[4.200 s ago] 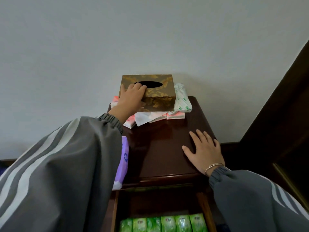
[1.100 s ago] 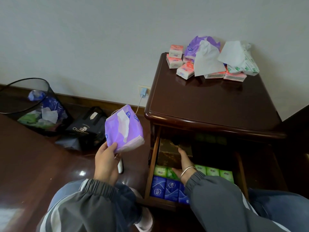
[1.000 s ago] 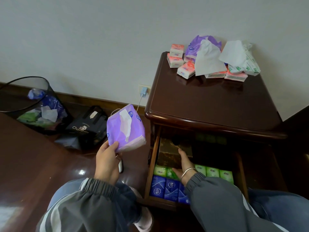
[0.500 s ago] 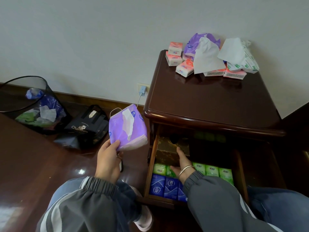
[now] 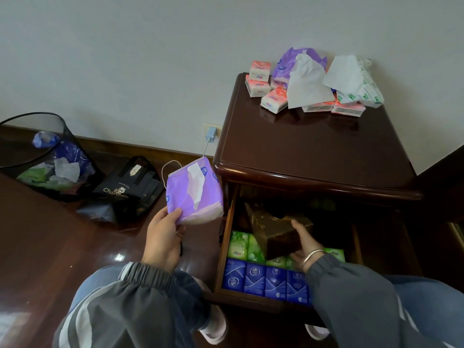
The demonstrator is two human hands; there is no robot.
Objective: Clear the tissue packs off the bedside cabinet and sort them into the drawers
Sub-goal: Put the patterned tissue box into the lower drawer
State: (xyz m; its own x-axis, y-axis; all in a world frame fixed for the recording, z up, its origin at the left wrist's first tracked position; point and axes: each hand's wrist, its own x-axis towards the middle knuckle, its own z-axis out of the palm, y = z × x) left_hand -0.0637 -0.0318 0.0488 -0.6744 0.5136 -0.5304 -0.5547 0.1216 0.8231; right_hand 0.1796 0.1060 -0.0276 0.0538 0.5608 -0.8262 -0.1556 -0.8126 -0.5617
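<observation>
Mottled brown-and-gold card: the tissue box [image 5: 273, 229] is tilting up out of the open drawer [image 5: 226, 247] with one corner raised. Half a second earlier it was lying flat at the drawer's back under the same hand. The right hand [image 5: 305, 243] is gripping the box's near end, thumb on top and fingers curled beneath it, with a thin bangle [image 5: 311, 254] sitting at the wrist. The left hand [image 5: 163, 237] is still pinching the purple tissue pack [image 5: 194, 192] by its lower corner, in the air just left of the drawer and much where it was before. A white sheet is showing through the pack's slit.

Inside the drawer, a row of green packs [image 5: 238, 244] is lying behind a row of blue packs [image 5: 263, 280] at the front.

On the dark polished cabinet top [image 5: 313, 151], a pile is sitting at the back against the wall [image 5: 125, 59]. It holds pink packs [image 5: 258, 79], a second purple pack [image 5: 288, 61], loose white tissues [image 5: 306, 81] and a white pack printed in green [image 5: 369, 91].

To the left, on the glossy dark wood floor [image 5: 37, 234], a black mesh waste bin [image 5: 50, 156] holding wrappers is standing by the wall. A black bag [image 5: 125, 189] is lying beside it. A charger [image 5: 211, 133] is sitting in the wall socket, its white cable trailing down behind the held pack.
</observation>
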